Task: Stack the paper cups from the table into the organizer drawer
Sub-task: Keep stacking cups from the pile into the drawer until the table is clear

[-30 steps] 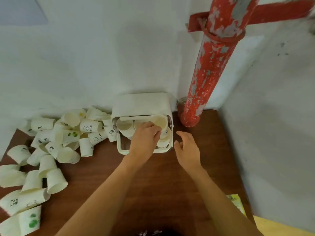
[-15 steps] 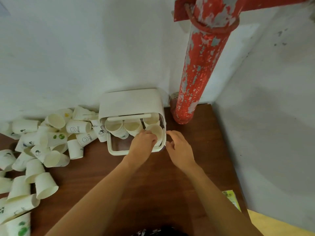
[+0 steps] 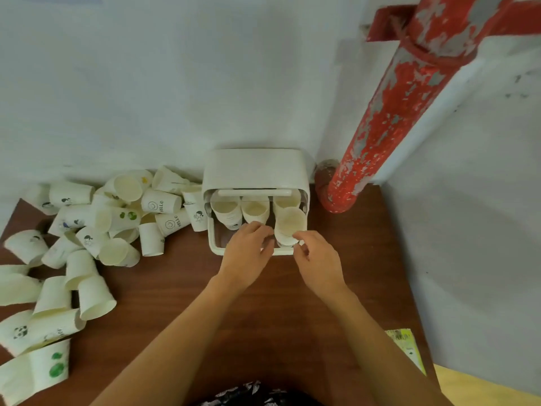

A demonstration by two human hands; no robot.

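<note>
Brown tabletop against a white wall. Near: left hand and right hand, fingers loosely curled, at the organizer drawer; whether either pinches anything cannot be told. Four paper cups stand inside. Beyond, left: loose cup pile, two printed "HELLO". Far: red pipe.

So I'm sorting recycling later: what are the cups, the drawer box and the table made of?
Cups: matte paper, by their thin rolled rims. Drawer box: likely smooth cream plastic, with rounded moulded corners. Table: reddish-brown wood or wood-look laminate; hard to tell which.
</note>
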